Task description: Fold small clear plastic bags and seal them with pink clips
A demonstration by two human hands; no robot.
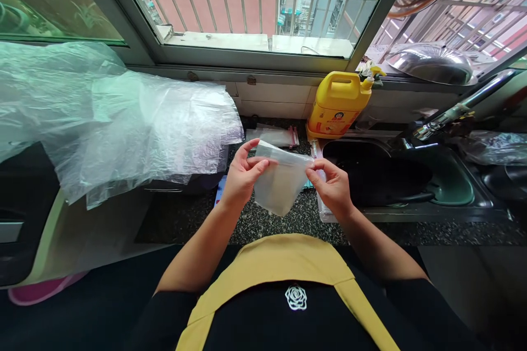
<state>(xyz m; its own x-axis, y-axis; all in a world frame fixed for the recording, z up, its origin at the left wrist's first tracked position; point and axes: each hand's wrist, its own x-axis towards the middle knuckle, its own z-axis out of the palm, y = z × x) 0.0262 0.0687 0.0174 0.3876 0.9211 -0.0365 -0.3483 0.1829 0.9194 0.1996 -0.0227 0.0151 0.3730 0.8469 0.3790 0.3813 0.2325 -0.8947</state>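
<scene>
A small frosted plastic bag (280, 184) hangs between my two hands above the counter. My left hand (247, 167) pinches its upper left edge between thumb and fingers. At the upper right corner, the thumb and fingers of my right hand (331, 184) are closed on the same bag. Something pale beige shows faintly through the lower part; I cannot tell whether it is inside or behind. Behind the bag, a stack of clear plastic bags (274, 135) with a pink edge lies on the dark speckled counter (263, 230).
A yellow jug (340, 104) stands behind the sink's left end. The sink (480, 211) holds a dark pan (370, 175) under a metal faucet (440, 120). Crinkled plastic sheeting (144, 126) covers things at left. A metal lid (430, 63) rests on the windowsill.
</scene>
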